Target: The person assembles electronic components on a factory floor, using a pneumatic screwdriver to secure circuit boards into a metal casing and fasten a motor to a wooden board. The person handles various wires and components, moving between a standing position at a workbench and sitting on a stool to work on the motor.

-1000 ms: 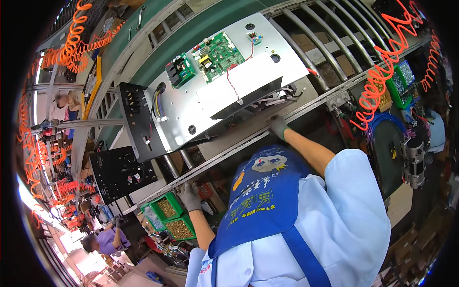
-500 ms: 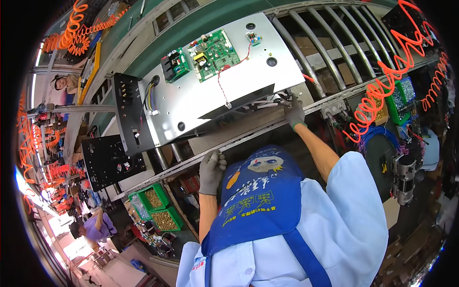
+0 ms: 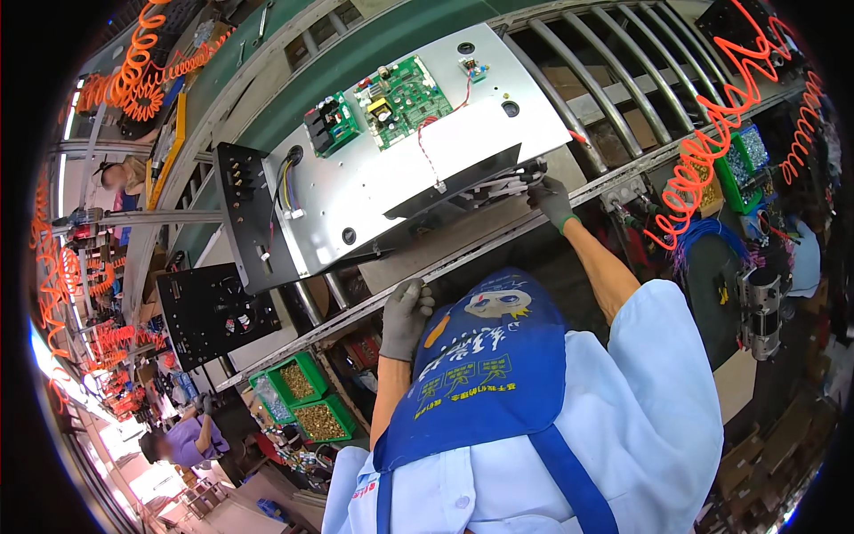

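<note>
A silver metal panel (image 3: 374, 191) lies tilted on the roller line, carrying a green circuit board (image 3: 411, 100) and a smaller board with black parts (image 3: 330, 125). Under its near right corner runs a bundle of white and black cables (image 3: 498, 187). My right hand (image 3: 553, 202), in a grey glove, is closed at the end of that bundle; its fingertips are partly hidden. My left hand (image 3: 407, 313), also gloved, hovers by the near rail in front of the apron. Its fingers are curled, with nothing visible in them.
A black plate (image 3: 233, 218) stands at the panel's left end; another black plate (image 3: 213, 313) lies nearer. Green bins (image 3: 322, 418) of brass-coloured parts sit below the rail (image 3: 356, 313). Metal rollers (image 3: 614, 98) and coiled orange hoses (image 3: 712, 147) are to the right. Other people are at left.
The panel and surroundings have shifted slightly in view. My right hand stays at the cable ends, where a dark connector now shows. My left hand remains curled near the rail.
</note>
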Available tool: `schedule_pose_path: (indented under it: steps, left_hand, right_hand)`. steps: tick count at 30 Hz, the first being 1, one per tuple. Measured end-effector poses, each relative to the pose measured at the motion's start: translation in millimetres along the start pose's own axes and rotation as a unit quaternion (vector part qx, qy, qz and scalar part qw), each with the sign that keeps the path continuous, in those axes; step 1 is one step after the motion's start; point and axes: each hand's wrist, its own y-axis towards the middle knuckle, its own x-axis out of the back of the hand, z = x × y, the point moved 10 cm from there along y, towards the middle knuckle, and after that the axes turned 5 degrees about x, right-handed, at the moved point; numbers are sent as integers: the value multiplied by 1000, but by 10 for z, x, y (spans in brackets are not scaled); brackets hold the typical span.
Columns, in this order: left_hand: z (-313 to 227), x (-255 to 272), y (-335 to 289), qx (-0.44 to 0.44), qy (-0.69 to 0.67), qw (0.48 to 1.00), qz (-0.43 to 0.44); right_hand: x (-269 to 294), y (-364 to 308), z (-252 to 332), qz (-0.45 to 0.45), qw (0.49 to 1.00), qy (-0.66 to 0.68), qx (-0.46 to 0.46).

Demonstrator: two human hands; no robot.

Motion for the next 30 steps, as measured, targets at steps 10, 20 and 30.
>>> schedule_pose_path:
  steps: [10,20,30]
  left_hand:
    - [-61,147,74,21,26,999,21]
    - [-5,299,204,14,32,999,24]
    - [-118,119,135,16,-65,993,93]
  right_hand:
    - [-292,225,129,-69,913,401,-22]
    - [25,-82,367,-213,885,-411,59]
    - [-836,-1079,-209,-13,990,-95,-103]
